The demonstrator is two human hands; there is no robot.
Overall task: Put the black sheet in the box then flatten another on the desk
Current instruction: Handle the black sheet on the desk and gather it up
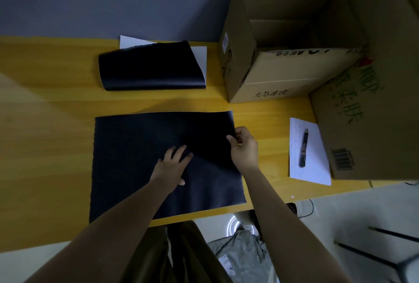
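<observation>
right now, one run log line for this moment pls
left hand flat on black sheet | right hand pinching its right edge | open box waiting

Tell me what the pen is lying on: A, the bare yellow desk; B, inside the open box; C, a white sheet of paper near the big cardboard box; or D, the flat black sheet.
C: the pen lies on the white sheet of paper on the desk, beside the big cardboard box, right of the right hand.
</observation>
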